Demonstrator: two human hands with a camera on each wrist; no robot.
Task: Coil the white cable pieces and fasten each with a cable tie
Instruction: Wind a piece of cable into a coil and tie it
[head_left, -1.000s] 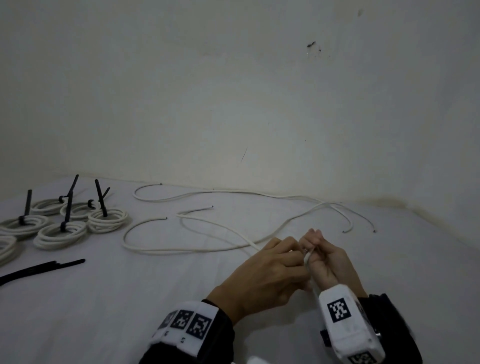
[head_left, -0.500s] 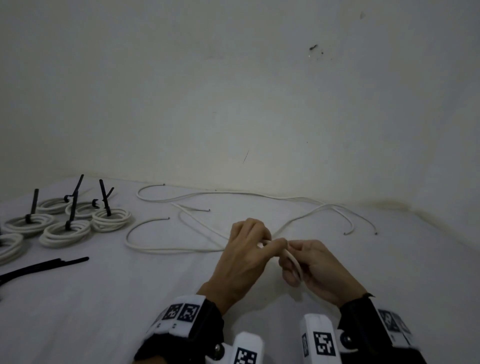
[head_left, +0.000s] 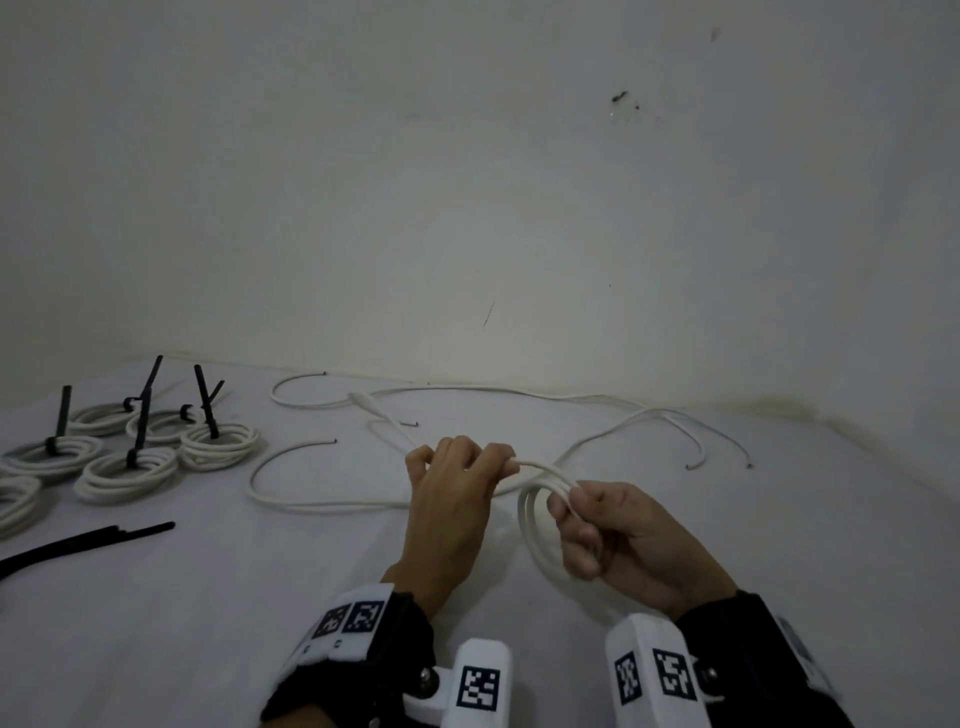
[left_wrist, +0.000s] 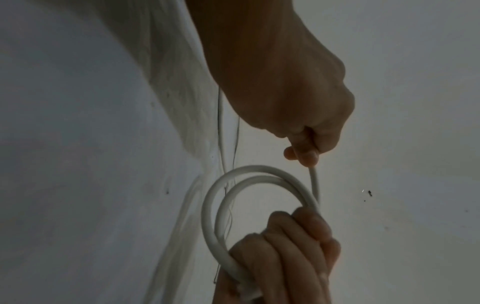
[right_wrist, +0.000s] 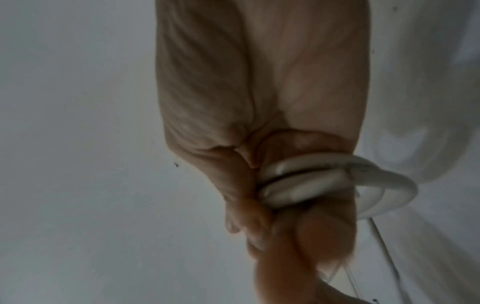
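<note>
Since a second ago, two loops (head_left: 535, 514) have formed in the right hand (head_left: 618, 540), fingers curled round them; the left hand (head_left: 457, 493) pinches the cable (head_left: 530, 464), feeding from ten o'clock.

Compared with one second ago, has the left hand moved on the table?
Yes. The left hand has gone left and away from the right hand, toward the tied coils, drawing white cable between the two hands.
</note>
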